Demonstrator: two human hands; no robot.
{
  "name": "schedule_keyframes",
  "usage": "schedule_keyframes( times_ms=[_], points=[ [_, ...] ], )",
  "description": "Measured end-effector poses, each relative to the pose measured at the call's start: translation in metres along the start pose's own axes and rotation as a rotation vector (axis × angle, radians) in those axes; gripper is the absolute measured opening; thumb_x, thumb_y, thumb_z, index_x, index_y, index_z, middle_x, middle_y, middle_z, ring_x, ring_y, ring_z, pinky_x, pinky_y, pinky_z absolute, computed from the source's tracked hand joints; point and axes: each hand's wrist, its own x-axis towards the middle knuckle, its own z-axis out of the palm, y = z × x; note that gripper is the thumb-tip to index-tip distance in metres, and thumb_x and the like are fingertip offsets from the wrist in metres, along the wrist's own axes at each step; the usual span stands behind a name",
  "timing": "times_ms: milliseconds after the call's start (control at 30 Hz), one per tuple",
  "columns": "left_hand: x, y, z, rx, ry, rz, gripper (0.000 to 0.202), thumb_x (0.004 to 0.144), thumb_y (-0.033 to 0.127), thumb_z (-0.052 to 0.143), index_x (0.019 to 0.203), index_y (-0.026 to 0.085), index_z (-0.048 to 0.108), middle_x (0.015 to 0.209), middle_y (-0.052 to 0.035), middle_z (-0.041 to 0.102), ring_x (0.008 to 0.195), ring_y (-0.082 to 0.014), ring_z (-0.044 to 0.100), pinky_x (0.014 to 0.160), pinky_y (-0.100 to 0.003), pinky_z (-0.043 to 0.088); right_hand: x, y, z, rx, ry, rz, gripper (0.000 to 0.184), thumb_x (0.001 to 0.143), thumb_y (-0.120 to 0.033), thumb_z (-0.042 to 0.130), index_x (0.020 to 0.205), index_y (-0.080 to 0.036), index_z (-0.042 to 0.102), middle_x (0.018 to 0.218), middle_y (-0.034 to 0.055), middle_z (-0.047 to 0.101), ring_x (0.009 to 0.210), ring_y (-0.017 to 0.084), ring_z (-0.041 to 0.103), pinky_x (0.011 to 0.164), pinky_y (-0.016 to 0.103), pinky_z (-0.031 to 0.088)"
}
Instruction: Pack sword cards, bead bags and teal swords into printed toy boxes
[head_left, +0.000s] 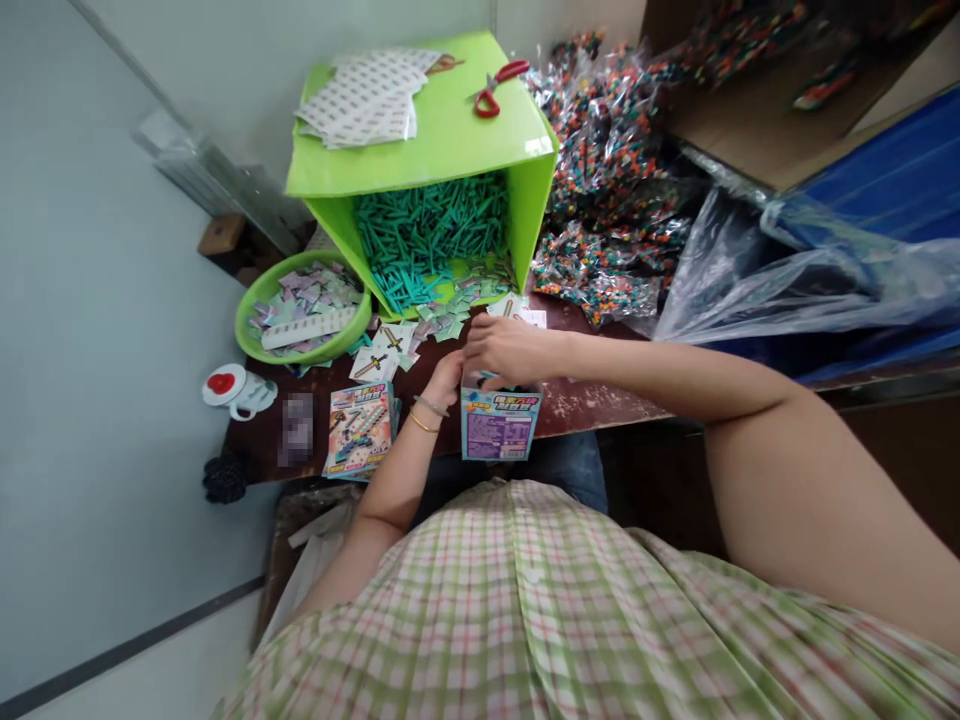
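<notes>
A purple and blue printed cardboard box [498, 435] stands at the table's front edge, its top open. My left hand [447, 382] is closed at the box's upper left side, gripping its edge. Over the opening is my right hand [501, 350], fingers bent down at the top of the box; whatever they hold is hidden. Just behind the hands lie white cards with printed sword pictures [508, 306]. More sword cards [375, 363] are left of my left hand, beside a stack of printed flat boxes [360, 430].
A lime-green bin [424, 170] on its side holds many teal sticks [435, 235]. Red-handled scissors [491, 90] and printed sheets [371, 95] lie on top. A green basket [247, 335] of small packets, a lidded mug [255, 395] and bags of colourful beads [600, 180] surround the workspace.
</notes>
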Motion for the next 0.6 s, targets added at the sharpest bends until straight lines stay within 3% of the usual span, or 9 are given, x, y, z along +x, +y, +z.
schedule_keyframes(
  times_ms=[100, 200, 233, 267, 333, 400, 467, 600],
  points=[
    [-0.006, 0.001, -0.011, 0.002, -0.064, -0.089, 0.034, 0.064, 0.037, 0.096, 0.071, 0.016, 0.07, 0.068, -0.0027, 0.074, 0.058, -0.0165, 0.067, 0.057, -0.027, 0.054, -0.014, -0.005, 0.001, 0.002, 0.137, 0.152, 0.032, 0.106, -0.045, 0.059, 0.1, -0.021, 0.08, 0.103, 0.0047, 0.078, 0.104, 0.021, 0.067, 0.099, 0.039, 0.048],
    [-0.005, 0.007, -0.019, 0.033, -0.056, -0.061, 0.04, 0.066, 0.045, 0.096, 0.076, 0.016, 0.071, 0.07, -0.0008, 0.075, 0.059, -0.015, 0.067, 0.062, -0.027, 0.055, -0.03, -0.006, 0.021, 0.094, 0.004, 0.194, 0.04, 0.107, -0.041, 0.055, 0.085, -0.017, 0.079, 0.083, 0.0085, 0.076, 0.081, 0.02, 0.068, 0.083, 0.034, 0.052],
    [-0.004, 0.009, -0.021, 0.036, -0.033, -0.046, 0.04, 0.067, 0.046, 0.095, 0.077, 0.016, 0.07, 0.07, 0.0002, 0.074, 0.06, -0.0146, 0.068, 0.064, -0.026, 0.055, -0.035, -0.005, 0.029, 0.129, 0.028, 0.207, 0.04, 0.107, -0.041, 0.054, 0.086, -0.017, 0.079, 0.085, 0.0097, 0.077, 0.082, 0.021, 0.069, 0.083, 0.035, 0.053],
    [-0.003, 0.012, -0.022, 0.031, -0.003, -0.032, 0.039, 0.068, 0.045, 0.094, 0.078, 0.016, 0.07, 0.07, 0.0007, 0.074, 0.061, -0.0145, 0.068, 0.065, -0.026, 0.055, -0.04, -0.004, 0.036, 0.153, 0.122, 0.24, 0.039, 0.107, -0.04, 0.053, 0.091, -0.018, 0.08, 0.093, 0.0113, 0.079, 0.088, 0.023, 0.071, 0.087, 0.038, 0.055],
    [-0.001, 0.018, -0.024, 0.007, 0.06, 0.019, 0.036, 0.071, 0.045, 0.092, 0.08, 0.016, 0.071, 0.072, 0.0003, 0.074, 0.067, -0.0156, 0.071, 0.069, -0.027, 0.056, -0.048, -0.001, 0.049, 0.198, 0.444, 0.339, 0.034, 0.107, -0.042, 0.053, 0.111, -0.021, 0.079, 0.118, 0.0129, 0.078, 0.11, 0.028, 0.07, 0.103, 0.046, 0.053],
    [0.002, 0.024, -0.025, -0.011, 0.098, 0.118, 0.035, 0.075, 0.046, 0.09, 0.087, 0.017, 0.073, 0.078, -0.0006, 0.076, 0.077, -0.0178, 0.074, 0.076, -0.028, 0.058, -0.052, 0.005, 0.063, 0.309, 0.71, 0.428, 0.041, 0.103, -0.051, 0.059, 0.133, -0.026, 0.072, 0.136, 0.0119, 0.072, 0.126, 0.03, 0.065, 0.112, 0.051, 0.05],
    [0.006, 0.027, -0.023, 0.002, 0.107, 0.222, 0.037, 0.076, 0.048, 0.089, 0.092, 0.018, 0.074, 0.084, -0.001, 0.077, 0.087, -0.0199, 0.075, 0.082, -0.03, 0.059, -0.051, 0.012, 0.082, 0.476, 0.819, 0.495, 0.058, 0.097, -0.063, 0.063, 0.143, -0.026, 0.066, 0.143, 0.0113, 0.069, 0.131, 0.03, 0.063, 0.115, 0.05, 0.05],
    [0.013, 0.018, -0.014, 0.032, 0.099, 0.298, 0.047, 0.073, 0.059, 0.088, 0.09, 0.018, 0.073, 0.093, -0.0041, 0.078, 0.101, -0.0243, 0.074, 0.094, -0.035, 0.058, -0.037, 0.025, 0.123, 0.663, 0.914, 0.703, 0.07, 0.092, -0.076, 0.059, 0.133, -0.02, 0.071, 0.137, 0.0143, 0.072, 0.135, 0.032, 0.061, 0.122, 0.052, 0.044]
  ],
)
